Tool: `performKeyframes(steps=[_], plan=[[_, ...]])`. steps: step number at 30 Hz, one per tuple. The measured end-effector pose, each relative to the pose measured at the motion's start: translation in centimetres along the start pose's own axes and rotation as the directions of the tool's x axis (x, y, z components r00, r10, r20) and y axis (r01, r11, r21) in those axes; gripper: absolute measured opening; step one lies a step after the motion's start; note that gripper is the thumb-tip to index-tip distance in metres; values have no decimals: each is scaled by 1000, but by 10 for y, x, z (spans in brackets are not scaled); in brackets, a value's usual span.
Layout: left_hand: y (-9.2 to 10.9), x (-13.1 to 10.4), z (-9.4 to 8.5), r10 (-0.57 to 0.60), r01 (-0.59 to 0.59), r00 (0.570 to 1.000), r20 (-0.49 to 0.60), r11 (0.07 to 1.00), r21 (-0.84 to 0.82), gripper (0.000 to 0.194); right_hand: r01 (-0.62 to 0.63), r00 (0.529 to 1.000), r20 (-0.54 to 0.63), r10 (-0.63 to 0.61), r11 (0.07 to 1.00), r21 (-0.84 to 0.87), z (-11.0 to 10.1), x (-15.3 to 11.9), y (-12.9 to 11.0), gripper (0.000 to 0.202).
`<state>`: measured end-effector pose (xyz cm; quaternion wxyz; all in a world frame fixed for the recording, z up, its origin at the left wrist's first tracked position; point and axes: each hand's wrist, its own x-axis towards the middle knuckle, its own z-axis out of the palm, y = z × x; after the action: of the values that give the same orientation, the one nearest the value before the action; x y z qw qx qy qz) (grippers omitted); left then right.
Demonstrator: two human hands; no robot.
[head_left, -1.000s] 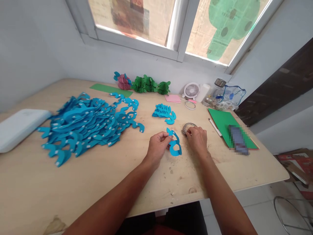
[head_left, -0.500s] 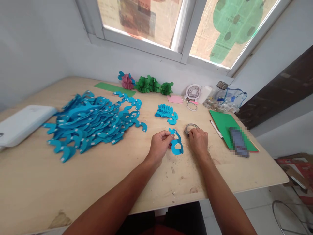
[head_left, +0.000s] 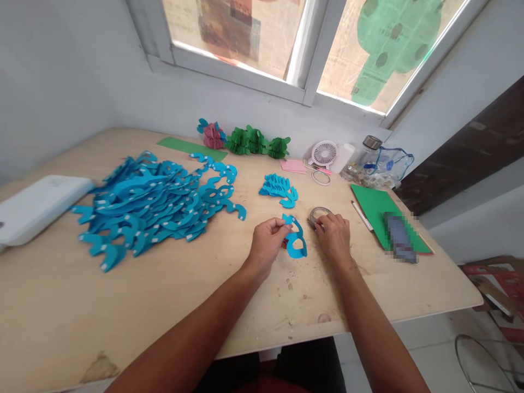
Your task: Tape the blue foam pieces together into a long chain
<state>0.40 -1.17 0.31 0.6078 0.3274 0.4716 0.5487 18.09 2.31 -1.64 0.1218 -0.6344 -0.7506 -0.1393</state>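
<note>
Between the fingertips of my left hand (head_left: 268, 243) is pinched a curly blue paper cutout (head_left: 297, 249), its loops hanging just above or resting on the table; I cannot tell which. Close by on the right, my right hand (head_left: 333, 234) has its fingers closed on the near edge of a roll of tape (head_left: 319, 212) that lies on the wood. Beyond both hands lies a small row of folded blue cutouts (head_left: 276, 185). A large heap of blue cutouts with small white squares (head_left: 159, 202) spreads over the table's left side.
Along the wall stand green paper figures (head_left: 248, 141), a pink paper figure (head_left: 213, 135), a small fan (head_left: 324, 154) and a glass jar (head_left: 362, 158). Green sheets (head_left: 368, 202) and a marker (head_left: 362, 215) lie at right. A white device (head_left: 45, 204) sits far left.
My right hand has shifted very slightly at the tape roll. The left hand and the blue cutout look the same.
</note>
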Motion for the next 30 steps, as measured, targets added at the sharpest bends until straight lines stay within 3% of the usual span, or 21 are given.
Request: performKeyframes(steps=[7,13,19,26,30], plan=[[1,1,-1,-11,10,1000,-7,1000,-21,21,24,995,97,-15,995,-95,-4,7,-3,20],[3,0,-1,-4,4,1000,-5,1000,-22,19,217,956,247,-157,946,-239,-20,18,-9,18],[3,1,-2,-3,2,1000,-12,999,-35,17,373,895,355,-269,889,-267,-27,30,-17,19],[2,2,-2,7,-7,1000,-8,1000,-28,18,413,890,324,-320,867,-280,-24,27,-12,20],[2,2,-3,15,-15,1000,-17,1000,-28,16,338,929,247,-276,903,-264,-15,21,-1,19]])
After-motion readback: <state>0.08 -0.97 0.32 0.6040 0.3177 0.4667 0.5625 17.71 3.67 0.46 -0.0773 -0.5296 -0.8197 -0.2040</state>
